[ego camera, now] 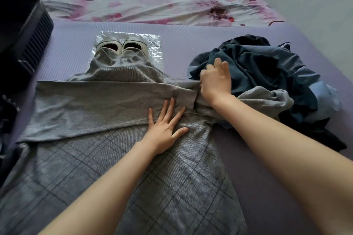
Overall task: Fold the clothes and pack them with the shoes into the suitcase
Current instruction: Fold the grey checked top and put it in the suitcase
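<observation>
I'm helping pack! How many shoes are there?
2. White fabric shoes, left and right, side by side on clear plastic bag, partly under grey checked garment. More may hide.

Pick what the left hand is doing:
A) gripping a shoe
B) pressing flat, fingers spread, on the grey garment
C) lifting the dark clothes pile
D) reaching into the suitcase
B: the left hand lies flat with its fingers spread on the grey garment, well short of the shoes.
</observation>
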`<move>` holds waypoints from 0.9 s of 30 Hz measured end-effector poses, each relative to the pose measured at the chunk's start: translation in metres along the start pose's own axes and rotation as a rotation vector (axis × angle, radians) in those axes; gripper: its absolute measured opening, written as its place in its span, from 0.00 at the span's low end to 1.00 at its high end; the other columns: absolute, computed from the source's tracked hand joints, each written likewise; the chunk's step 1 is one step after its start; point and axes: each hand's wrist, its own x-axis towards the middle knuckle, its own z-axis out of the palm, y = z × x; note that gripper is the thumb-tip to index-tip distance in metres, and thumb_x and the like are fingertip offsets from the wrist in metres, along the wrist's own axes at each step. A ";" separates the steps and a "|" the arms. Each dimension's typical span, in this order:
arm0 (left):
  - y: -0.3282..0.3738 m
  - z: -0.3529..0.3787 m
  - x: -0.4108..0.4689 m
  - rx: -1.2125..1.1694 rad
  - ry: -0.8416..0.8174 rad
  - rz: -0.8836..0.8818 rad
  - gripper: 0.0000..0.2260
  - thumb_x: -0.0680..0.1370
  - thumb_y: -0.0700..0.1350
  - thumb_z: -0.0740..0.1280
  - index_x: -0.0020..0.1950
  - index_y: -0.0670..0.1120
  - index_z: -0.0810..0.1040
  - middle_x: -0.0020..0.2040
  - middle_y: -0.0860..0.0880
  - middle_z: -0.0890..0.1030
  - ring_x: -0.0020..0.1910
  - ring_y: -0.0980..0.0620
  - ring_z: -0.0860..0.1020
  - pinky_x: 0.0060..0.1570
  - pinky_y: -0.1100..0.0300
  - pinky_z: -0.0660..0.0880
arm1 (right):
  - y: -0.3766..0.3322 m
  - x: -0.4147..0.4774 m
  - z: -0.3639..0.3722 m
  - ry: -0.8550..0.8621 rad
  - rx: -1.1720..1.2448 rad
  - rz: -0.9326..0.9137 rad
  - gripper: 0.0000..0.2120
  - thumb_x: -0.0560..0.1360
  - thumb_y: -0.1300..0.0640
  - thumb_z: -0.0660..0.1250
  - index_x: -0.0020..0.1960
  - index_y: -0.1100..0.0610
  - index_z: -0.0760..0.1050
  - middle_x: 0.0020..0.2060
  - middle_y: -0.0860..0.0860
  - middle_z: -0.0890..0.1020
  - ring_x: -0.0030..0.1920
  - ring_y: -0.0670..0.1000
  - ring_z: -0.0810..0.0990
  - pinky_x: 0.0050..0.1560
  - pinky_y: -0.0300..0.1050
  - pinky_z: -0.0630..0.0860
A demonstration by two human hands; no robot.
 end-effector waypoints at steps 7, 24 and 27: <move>-0.001 0.003 -0.003 -0.024 0.052 0.032 0.33 0.69 0.70 0.37 0.70 0.63 0.30 0.73 0.56 0.29 0.72 0.54 0.28 0.68 0.37 0.30 | 0.011 0.019 -0.008 0.061 -0.019 0.147 0.13 0.76 0.63 0.58 0.60 0.60 0.74 0.60 0.56 0.75 0.68 0.60 0.61 0.68 0.52 0.56; 0.044 -0.061 0.028 -0.250 0.094 -0.084 0.21 0.81 0.52 0.56 0.74 0.50 0.64 0.76 0.48 0.61 0.74 0.50 0.60 0.72 0.45 0.54 | 0.101 -0.087 -0.027 0.324 0.489 0.164 0.10 0.74 0.54 0.68 0.54 0.55 0.79 0.55 0.52 0.78 0.59 0.57 0.69 0.59 0.45 0.60; 0.062 -0.063 0.011 -0.501 0.106 -0.026 0.18 0.81 0.49 0.59 0.70 0.47 0.70 0.69 0.48 0.72 0.68 0.52 0.69 0.64 0.61 0.64 | 0.146 -0.111 -0.019 0.244 0.718 0.395 0.18 0.70 0.41 0.64 0.52 0.51 0.80 0.51 0.53 0.81 0.57 0.59 0.74 0.63 0.53 0.69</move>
